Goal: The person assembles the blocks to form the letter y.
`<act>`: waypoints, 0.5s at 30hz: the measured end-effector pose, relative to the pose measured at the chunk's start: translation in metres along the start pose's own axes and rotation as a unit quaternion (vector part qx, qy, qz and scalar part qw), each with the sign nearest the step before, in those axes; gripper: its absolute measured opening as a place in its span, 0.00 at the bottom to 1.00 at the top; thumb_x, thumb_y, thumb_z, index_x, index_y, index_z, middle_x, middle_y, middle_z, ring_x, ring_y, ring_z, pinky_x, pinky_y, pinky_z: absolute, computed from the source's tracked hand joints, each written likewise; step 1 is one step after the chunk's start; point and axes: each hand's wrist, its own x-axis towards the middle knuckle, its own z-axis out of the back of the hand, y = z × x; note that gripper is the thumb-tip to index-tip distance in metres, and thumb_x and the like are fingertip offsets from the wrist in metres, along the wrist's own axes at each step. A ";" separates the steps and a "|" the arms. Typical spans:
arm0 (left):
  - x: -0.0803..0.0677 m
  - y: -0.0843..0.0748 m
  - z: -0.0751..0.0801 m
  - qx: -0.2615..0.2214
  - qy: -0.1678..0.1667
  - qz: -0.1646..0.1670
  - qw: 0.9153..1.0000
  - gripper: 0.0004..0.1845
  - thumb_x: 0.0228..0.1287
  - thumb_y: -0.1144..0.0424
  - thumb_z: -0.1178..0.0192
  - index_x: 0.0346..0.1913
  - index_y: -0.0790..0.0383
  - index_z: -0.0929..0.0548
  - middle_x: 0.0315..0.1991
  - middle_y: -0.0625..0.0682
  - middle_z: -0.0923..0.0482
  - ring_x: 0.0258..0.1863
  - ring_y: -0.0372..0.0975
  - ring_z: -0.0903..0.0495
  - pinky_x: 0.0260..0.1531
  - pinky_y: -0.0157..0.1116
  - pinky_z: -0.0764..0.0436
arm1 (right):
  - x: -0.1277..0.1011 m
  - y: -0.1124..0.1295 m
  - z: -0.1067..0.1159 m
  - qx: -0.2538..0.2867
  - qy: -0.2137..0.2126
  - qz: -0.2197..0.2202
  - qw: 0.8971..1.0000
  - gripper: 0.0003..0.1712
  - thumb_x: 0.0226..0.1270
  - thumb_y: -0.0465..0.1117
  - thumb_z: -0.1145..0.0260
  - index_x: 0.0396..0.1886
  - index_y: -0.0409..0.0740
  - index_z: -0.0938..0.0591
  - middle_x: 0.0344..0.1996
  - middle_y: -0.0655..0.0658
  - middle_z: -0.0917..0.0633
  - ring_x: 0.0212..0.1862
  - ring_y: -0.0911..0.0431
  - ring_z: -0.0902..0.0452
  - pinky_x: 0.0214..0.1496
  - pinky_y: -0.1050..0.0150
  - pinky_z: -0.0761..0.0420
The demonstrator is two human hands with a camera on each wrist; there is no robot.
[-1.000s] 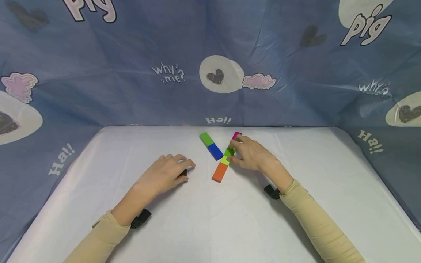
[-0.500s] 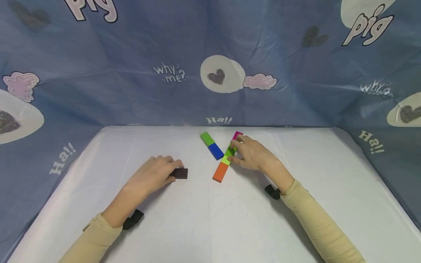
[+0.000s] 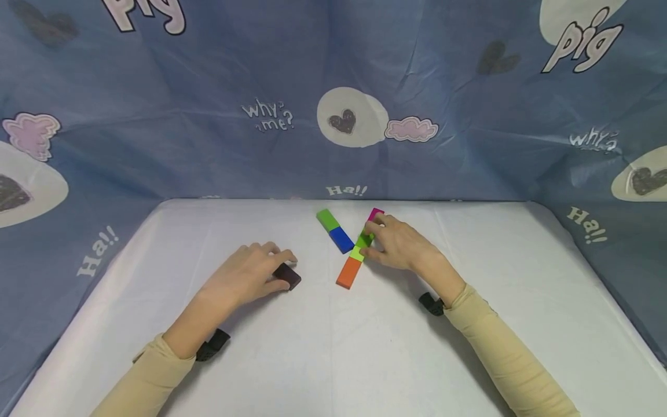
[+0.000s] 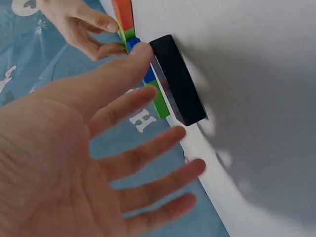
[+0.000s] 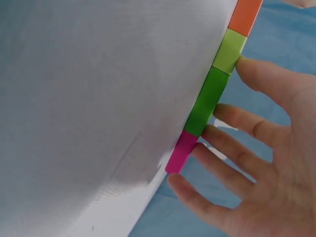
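Note:
My left hand [image 3: 247, 278] is over a dark rectangular block [image 3: 288, 277] on the white table. In the left wrist view the thumb tip lies at the block's near edge, and the other fingers are spread fairly straight beside it. My right hand [image 3: 401, 246] rests its fingertips along a row of blocks, its fingers loosely extended. That row runs from an orange block [image 5: 246, 17] through a yellow-green block [image 5: 230, 51] and a green block [image 5: 207, 101] to a magenta block [image 5: 182, 152]. In the head view the fingers partly cover the green and magenta blocks.
A blue block [image 3: 341, 239] and another green block [image 3: 327, 220] lie end to end, slanting toward the row's middle. Behind the white table [image 3: 333, 347] and at its sides hangs a blue printed cloth [image 3: 234, 156]. Each wrist wears a black device.
My left hand drew back left, uncovering the dark block, then shifted slightly back right. The block has turned from level to slanted. The right hand and the coloured blocks stay put.

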 end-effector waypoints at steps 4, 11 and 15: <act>0.000 -0.002 -0.002 0.013 0.006 0.020 1.000 0.24 0.68 0.44 0.27 0.60 0.52 0.15 0.47 0.57 0.14 0.38 0.49 0.15 0.39 0.48 0.16 | 0.001 -0.001 -0.001 -0.001 0.000 0.001 1.000 0.24 0.74 0.55 0.28 0.60 0.46 0.17 0.58 0.39 0.17 0.54 0.44 0.17 0.63 0.45 0.15; 0.004 -0.007 -0.008 0.018 0.008 0.026 0.999 0.23 0.70 0.44 0.28 0.58 0.54 0.17 0.41 0.55 0.15 0.33 0.46 0.18 0.36 0.47 0.19 | 0.001 0.000 -0.001 -0.001 0.006 -0.003 1.000 0.25 0.75 0.56 0.29 0.61 0.46 0.17 0.62 0.37 0.18 0.58 0.43 0.17 0.67 0.44 0.16; 0.006 -0.011 -0.007 0.009 0.016 0.016 1.000 0.24 0.68 0.49 0.26 0.62 0.53 0.17 0.47 0.56 0.13 0.37 0.47 0.16 0.41 0.49 0.17 | 0.000 0.000 0.000 -0.001 0.010 -0.008 1.000 0.25 0.75 0.56 0.29 0.61 0.47 0.17 0.63 0.37 0.18 0.59 0.42 0.17 0.68 0.44 0.17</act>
